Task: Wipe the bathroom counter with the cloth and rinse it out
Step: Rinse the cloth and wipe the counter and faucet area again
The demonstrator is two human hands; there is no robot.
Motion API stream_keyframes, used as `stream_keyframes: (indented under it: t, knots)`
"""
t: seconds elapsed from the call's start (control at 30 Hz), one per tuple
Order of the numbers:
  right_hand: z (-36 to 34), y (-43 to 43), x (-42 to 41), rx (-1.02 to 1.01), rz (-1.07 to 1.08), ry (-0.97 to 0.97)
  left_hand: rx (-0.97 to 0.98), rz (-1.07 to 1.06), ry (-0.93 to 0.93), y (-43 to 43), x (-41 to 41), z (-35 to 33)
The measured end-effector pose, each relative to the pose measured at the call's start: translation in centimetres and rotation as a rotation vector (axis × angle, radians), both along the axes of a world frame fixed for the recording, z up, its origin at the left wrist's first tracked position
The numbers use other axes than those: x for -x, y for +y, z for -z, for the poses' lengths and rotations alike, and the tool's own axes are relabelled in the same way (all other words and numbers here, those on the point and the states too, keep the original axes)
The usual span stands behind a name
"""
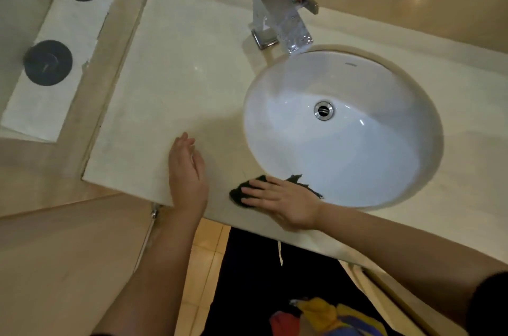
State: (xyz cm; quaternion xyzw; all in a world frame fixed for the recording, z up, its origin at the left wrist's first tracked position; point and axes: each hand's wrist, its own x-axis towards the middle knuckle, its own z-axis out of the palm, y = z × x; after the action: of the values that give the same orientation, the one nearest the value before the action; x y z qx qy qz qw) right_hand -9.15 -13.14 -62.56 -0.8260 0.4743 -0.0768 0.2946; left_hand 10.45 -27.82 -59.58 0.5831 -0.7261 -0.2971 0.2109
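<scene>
A person's right hand (280,202), fingers straight and spread, presses a dark cloth (247,192) flat against the cream counter (178,74), at the near rim of the white sink (384,157). Just left of it, the left hand (187,171) rests open on the counter's front edge, holding nothing. A chrome tap (280,17) stands beyond both hands.

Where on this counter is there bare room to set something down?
The widest bare patch of counter lies left of the sink, between the faucet and the left hand. Crowded: the front edge, where the right hand presses the cloth beside the left hand.
</scene>
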Motion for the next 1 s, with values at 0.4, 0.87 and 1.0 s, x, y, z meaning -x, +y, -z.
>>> stream_keyframes:
  t: [0.4, 0.87, 1.0]
  knots:
    - [-1.0, 21.8, 8.7, -0.078, 0.293, 0.036, -0.072, 0.547, -0.041, 14.3, 12.6, -0.2]
    - [-2.1, 25.4, 12.8, -0.232, 1.51, 0.423, -0.021, 0.863, -0.277, 18.0, 13.6, -0.5]
    - [-1.9, 21.3, 6.7, -0.257, 1.492, 0.406, -0.01, 0.905, -0.264, 15.3, 12.3, -0.9]
